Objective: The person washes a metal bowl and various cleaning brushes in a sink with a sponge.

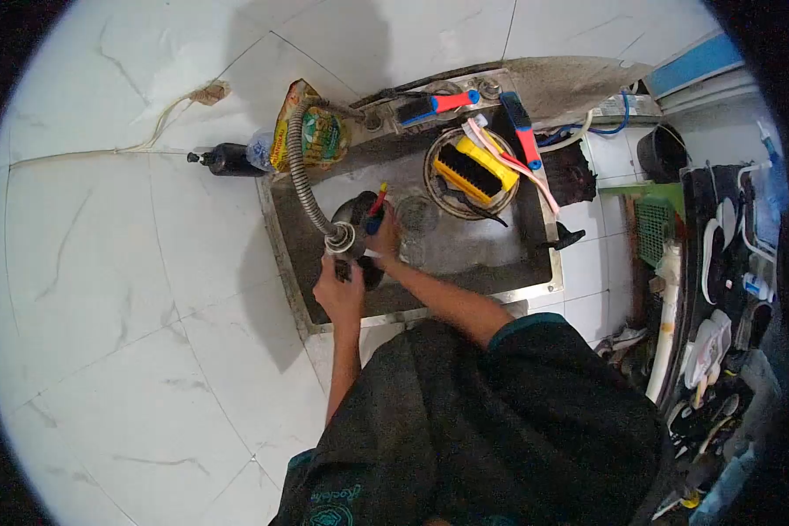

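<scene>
At the left side of the metal sink (282, 237), both of my hands work under the flexible tap hose (299, 167). My left hand (337, 294) is closed on a black shoe (349, 209), just below the tap head (341, 238), which hides part of the shoe. My right hand (386, 240) is closed round a brush (378, 206) with a red and blue handle, held against the shoe. The brush's bristles are hidden.
A round bowl (430, 180) in the sink holds a yellow brush (470, 174) with black bristles. Red and blue brushes (438, 104) lie on the rim. A yellow pouch (326, 140) and dark bottle (226, 159) stand behind left. Shoes (708, 349) fill a rack at right.
</scene>
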Motion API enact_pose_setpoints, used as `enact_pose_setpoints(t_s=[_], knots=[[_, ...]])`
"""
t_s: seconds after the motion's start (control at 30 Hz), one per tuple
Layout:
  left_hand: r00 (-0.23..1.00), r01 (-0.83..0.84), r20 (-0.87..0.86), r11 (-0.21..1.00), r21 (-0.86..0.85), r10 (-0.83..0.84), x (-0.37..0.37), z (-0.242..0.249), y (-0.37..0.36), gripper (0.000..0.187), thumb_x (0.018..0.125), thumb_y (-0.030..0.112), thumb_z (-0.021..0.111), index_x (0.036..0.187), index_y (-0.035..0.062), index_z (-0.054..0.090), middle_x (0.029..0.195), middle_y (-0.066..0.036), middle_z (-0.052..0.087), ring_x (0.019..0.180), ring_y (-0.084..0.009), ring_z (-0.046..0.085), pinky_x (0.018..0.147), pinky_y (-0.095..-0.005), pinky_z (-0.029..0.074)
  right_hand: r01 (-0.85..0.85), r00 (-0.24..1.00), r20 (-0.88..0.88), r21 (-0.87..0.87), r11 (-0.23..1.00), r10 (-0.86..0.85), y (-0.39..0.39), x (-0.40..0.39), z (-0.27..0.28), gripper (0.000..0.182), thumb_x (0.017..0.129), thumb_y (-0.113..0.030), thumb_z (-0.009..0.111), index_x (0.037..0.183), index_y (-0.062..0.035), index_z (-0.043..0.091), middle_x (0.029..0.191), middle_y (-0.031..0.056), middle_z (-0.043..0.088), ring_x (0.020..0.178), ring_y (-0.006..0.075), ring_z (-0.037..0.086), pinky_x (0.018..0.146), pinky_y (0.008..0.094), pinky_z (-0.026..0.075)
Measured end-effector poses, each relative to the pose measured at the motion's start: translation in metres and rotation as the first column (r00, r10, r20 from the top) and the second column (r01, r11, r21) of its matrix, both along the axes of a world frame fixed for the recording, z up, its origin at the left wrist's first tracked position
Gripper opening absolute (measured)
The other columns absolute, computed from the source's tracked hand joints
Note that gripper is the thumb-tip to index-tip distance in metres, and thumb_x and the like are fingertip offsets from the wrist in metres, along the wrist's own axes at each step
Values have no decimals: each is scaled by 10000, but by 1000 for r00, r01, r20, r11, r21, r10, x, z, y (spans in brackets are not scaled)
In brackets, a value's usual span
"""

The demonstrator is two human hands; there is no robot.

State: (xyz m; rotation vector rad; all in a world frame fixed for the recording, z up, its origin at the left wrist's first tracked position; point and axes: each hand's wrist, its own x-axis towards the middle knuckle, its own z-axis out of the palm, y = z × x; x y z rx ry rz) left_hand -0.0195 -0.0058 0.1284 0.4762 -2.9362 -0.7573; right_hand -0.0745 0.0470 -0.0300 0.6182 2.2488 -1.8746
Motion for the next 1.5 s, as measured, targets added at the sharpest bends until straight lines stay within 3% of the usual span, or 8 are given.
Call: enact_pose_setpoints(t_s=[0.43, 0.7, 0.87, 0.97, 1.07, 1.17, 1.37, 1.5], knots=[[979, -26, 197, 929, 369, -51, -5, -168, -46, 252, 857, 142, 525, 1036, -16, 605, 873, -256, 647, 806, -399, 646, 643, -444, 473, -332, 943, 83, 312, 890, 322, 119, 15, 16, 709, 674, -223, 800, 1271, -91, 442, 1123, 198, 546, 1039, 397, 545, 905, 480, 433], [892, -87, 443, 926, 367, -91, 5, -315, -80, 499, 910, 276, 495, 1339, 27, 449, 1318, -218, 496, 1179, -373, 498, 1020, -437, 378, -340, 914, -35, 479, 809, 405, 133, 29, 18, 593, 681, -224, 788, 1173, -62, 500, 1061, 189, 551, 1013, 387, 554, 886, 471, 442], [888, -229, 453, 930, 287, 79, -2, -254, -54, 480, 880, 279, 572, 1285, 33, 491, 1299, -203, 512, 1225, -360, 466, 1029, -441, 370, -400, 883, -32, 469, 787, 468, 143, 28, 4, 571, 673, -232, 786, 1143, -55, 515, 1053, 189, 577, 985, 358, 584, 863, 449, 462], [988, -156, -20, 974, -164, 154, -3, -222, -30, 465, 835, 296, 644, 1202, 34, 535, 1229, -191, 557, 1155, -378, 519, 979, -452, 410, -452, 885, 65, 350, 821, 460, 148, 29, 3, 577, 664, -226, 781, 1146, -49, 515, 1046, 191, 585, 988, 356, 579, 873, 442, 461], [966, 224, -120, 973, -48, -229, -11, -191, -5, 465, 790, 335, 699, 1131, 46, 569, 1179, -174, 578, 1126, -390, 526, 951, -464, 417, -502, 865, 130, 271, 821, 485, 158, 29, 2, 581, 670, -238, 785, 1149, -43, 521, 1034, 183, 613, 977, 330, 605, 857, 418, 475], [902, 213, 324, 947, 241, -285, -8, -222, 31, 473, 780, 306, 671, 1161, 42, 577, 1190, -212, 587, 1092, -396, 553, 917, -498, 438, -508, 860, 132, 287, 812, 492, 167, 38, 3, 566, 680, -239, 780, 1148, -46, 526, 1031, 175, 626, 960, 310, 627, 829, 399, 494], [862, 38, 476, 957, 287, -177, -25, -197, 72, 483, 797, 333, 675, 1144, 17, 562, 1112, -250, 589, 1040, -419, 568, 875, -474, 470, -472, 880, 191, 227, 852, 436, 180, 41, 23, 550, 673, -287, 769, 1123, -50, 560, 1063, 169, 628, 997, 324, 609, 882, 404, 473], [687, 233, 604, 910, 342, -403, -32, -241, 43, 543, 829, 355, 659, 1239, 51, 473, 1144, -199, 576, 1046, -385, 578, 842, -468, 506, -451, 885, 210, 172, 876, 415, 182, 41, 31, 535, 685, -308, 769, 1121, -66, 575, 1029, 143, 640, 944, 283, 627, 836, 374, 490]])
